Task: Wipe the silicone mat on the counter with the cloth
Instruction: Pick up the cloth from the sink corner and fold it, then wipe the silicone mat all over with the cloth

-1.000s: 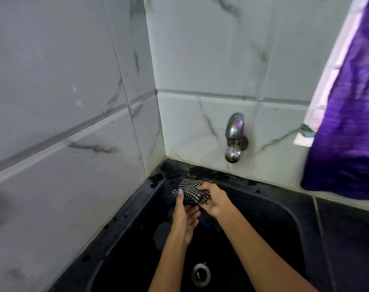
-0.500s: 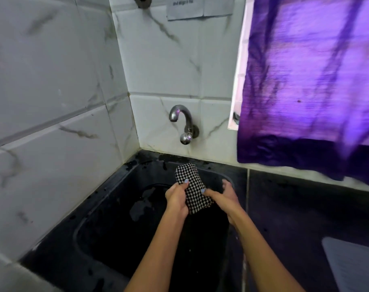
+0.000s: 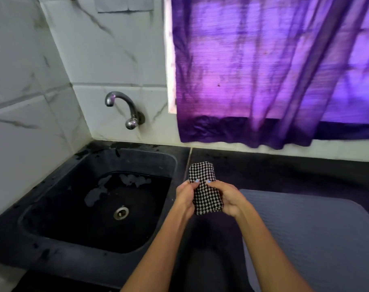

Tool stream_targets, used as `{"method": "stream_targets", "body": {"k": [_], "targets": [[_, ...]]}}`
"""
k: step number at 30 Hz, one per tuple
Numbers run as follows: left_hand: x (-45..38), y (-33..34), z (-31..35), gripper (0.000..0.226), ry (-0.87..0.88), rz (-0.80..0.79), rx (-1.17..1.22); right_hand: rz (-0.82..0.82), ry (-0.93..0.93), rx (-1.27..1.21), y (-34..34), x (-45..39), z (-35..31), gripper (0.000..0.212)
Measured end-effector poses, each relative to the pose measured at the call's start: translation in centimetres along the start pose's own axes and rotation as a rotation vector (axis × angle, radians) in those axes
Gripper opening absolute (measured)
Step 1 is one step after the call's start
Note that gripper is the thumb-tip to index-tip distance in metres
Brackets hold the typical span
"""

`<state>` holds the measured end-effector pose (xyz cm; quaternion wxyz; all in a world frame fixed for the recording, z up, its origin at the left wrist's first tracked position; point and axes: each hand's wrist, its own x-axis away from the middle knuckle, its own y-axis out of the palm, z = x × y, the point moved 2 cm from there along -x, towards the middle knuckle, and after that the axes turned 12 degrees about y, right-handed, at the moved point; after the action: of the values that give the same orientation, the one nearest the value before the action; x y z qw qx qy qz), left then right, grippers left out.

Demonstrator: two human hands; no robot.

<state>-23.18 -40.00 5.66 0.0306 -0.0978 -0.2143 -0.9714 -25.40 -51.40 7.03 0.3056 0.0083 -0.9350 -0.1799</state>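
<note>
- Cloth (image 3: 204, 190): woven, black-and-white houndstooth check, folded into a thick oblong pad with rounded top corners. Held up between both hands, above the dark table strip between sink and mat, not touching either.
- Left hand (image 3: 184, 199): fingers curled round the cloth's left edge, thumb pressed on the front face.
- Right hand (image 3: 230, 200): grips the right edge the same way, thumb on the front; pale blue nail polish on both thumbs.
- Silicone mat (image 3: 305, 239): grey-lavender, matte, faintly ribbed surface, rounded corners. Lies flat on the table, right of the hands; its near-left corner is just beside the right hand.
- Table (image 3: 263, 171): black stone, dull sheen.
- Sink (image 3: 78, 171): black, moulded, rounded rectangle basin, wet patches and suds on its floor, round metal drain (image 3: 121, 212).
- Tap (image 3: 124, 108): chrome, curved spout, fixed to the white marble-veined wall tiles (image 3: 21, 81).
- Curtain (image 3: 274, 70): purple, thin, creased, backlit, hanging over the window behind the table.
</note>
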Motion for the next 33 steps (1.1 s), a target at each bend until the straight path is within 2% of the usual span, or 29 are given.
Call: {"method": "stream_targets", "body": {"k": [5, 9, 11, 13, 15, 17, 19, 21, 24, 27, 30, 33], "targets": [[1.3, 3.6, -4.1, 0.017, -0.009, -0.017, -0.034, 0.020, -0.097, 0.044, -4.3, 2.6, 0.9, 0.025], [1.6, 4.8, -6.4, 0.006, -0.049, -0.114, -0.173, 0.234, 0.006, 0.037, -7.7, 4.1, 0.9, 0.022], [1.4, 5.1, -7.2, 0.011, -0.012, -0.172, -0.311, 0.357, 0.044, 0.014, -9.4, 4.7, 0.5, 0.026], [1.0, 5.0, -7.8, 0.021, 0.083, -0.185, -0.565, 0.508, -0.005, 0.053, -11.1, 5.0, -0.6, 0.025], [1.0, 4.7, -7.9, 0.024, 0.254, -0.236, -0.929, 0.722, -0.140, 0.142, -12.8, 5.2, -1.6, 0.028], [1.2, 4.3, -8.4, 0.034, 0.449, -0.355, -1.233, 0.955, -0.257, 0.347, -13.3, 5.6, -1.9, 0.042], [1.0, 4.2, -9.2, 0.048, 0.582, -0.516, -1.431, 1.087, -0.350, 0.613, -12.4, 6.0, -1.2, 0.053], [0.6, 4.3, -10.3, 0.054, 0.649, -0.671, -1.568, 1.114, -0.362, 0.937, -10.8, 5.4, 0.5, 0.057], [0.0, 4.2, -11.4, 0.055, 0.694, -0.784, -1.728, 1.011, -0.280, 1.346, -8.8, 3.0, 4.8, 0.050], [-0.7, 4.1, -11.7, 0.056, 0.716, -0.824, -1.793, 0.941, -0.224, 1.413, -8.3, 1.1, 7.9, 0.057], [-1.0, 4.1, -12.2, 0.056, 0.685, -0.845, -1.800, 0.896, -0.254, 1.347, -8.9, 1.1, 8.3, 0.061], [-0.9, 4.1, -13.0, 0.059, 0.671, -0.798, -1.813, 0.849, -0.253, 1.389, -9.5, 0.9, 8.3, 0.059]]}}
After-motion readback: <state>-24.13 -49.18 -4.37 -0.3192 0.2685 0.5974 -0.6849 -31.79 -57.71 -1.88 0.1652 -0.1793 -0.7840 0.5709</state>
